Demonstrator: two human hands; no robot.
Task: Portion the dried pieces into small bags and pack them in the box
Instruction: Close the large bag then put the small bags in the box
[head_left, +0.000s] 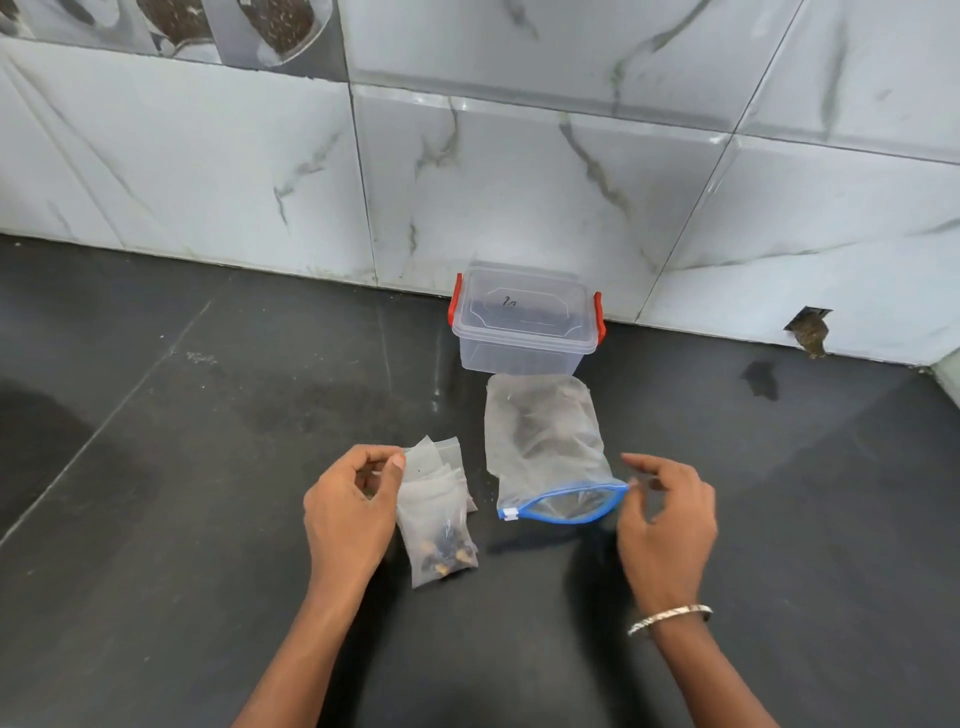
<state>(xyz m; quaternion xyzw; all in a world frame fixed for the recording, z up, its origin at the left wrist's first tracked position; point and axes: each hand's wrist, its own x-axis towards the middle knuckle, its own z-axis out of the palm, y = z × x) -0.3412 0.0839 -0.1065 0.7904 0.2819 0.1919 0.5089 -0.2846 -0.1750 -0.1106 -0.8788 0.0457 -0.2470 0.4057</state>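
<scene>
A: Entry: where are the task items?

B: The box (523, 325) stands on the dark counter (156, 493) against the tiled wall (519, 171), its lid on and the red clips (455, 304) down at both ends. Just in front of it lies the large zip bag (540, 436), with its blue-edged mouth (566, 503) gaping towards the person. To its left is an overlapping pile of small bags (441, 478). The nearest one holds dried pieces (445, 552) at its bottom.

A: Left hand?

B: The left hand (348, 512) has its thumb and forefinger closed together on the upper left corner of the pile. The other fingers are curled.

A: Right hand?

B: The right hand (667, 525) is at the right corner of the zip mouth, fingers loosely bent. I cannot tell whether the fingertips pinch the corner or only touch it, as the detail is too small. There is a metal bangle (670, 618) on that wrist.
</scene>
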